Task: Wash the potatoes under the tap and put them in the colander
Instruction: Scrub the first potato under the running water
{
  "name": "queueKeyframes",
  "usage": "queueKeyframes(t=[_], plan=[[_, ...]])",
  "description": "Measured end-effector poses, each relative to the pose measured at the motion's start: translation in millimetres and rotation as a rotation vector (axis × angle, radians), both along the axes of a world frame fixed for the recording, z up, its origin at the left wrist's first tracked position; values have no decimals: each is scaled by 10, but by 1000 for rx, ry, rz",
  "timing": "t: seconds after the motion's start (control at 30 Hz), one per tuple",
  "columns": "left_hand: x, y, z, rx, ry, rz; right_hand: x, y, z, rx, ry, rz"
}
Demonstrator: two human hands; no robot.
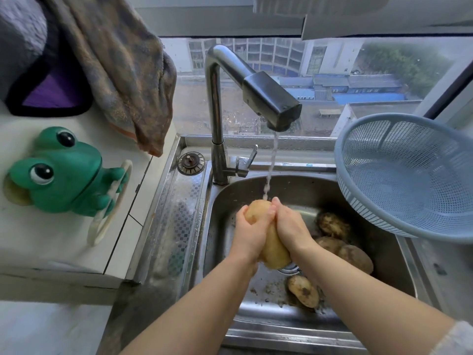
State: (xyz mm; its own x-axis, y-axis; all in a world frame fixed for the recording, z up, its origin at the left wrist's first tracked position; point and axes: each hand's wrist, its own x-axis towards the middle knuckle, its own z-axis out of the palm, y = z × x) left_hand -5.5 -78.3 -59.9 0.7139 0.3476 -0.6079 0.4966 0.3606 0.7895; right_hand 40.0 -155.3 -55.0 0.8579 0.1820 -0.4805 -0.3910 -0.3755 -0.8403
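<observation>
Both hands' fingers (258,221) are clasping a clean potato (268,239) under the tap (271,103); four muddy potatoes (355,257) are lying in the sink (230,196) beside them, the blue colander (409,175) sitting empty.

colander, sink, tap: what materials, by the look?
Colander: pale blue plastic, matte; moulded mesh and slotted rim. Sink: likely stainless steel, brushed; grey sheen, embossed check pattern on its ledge. Tap: polished metal neck with bright reflections; the spout head looks darker, metal or plastic unclear.
</observation>
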Motion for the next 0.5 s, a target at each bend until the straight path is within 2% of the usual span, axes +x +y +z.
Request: queueKeyframes(t=[0.07, 0.17, 0.3, 0.4, 0.5], plan=[[33, 75, 21, -104, 27, 40, -45, 38, -27, -37, -144, 17], [120, 215, 83, -224, 129, -13, -118, 77, -21, -61, -245, 16], [132, 255, 106, -275, 178, -38, -176, 57, 18, -161, -438, 109], [140, 262, 131, -112, 103, -20, -209, 18, 30, -163, -543, 233], [154, 275, 132, 151, -6, -50, -103, 53, 105, -60, -498, 224]])
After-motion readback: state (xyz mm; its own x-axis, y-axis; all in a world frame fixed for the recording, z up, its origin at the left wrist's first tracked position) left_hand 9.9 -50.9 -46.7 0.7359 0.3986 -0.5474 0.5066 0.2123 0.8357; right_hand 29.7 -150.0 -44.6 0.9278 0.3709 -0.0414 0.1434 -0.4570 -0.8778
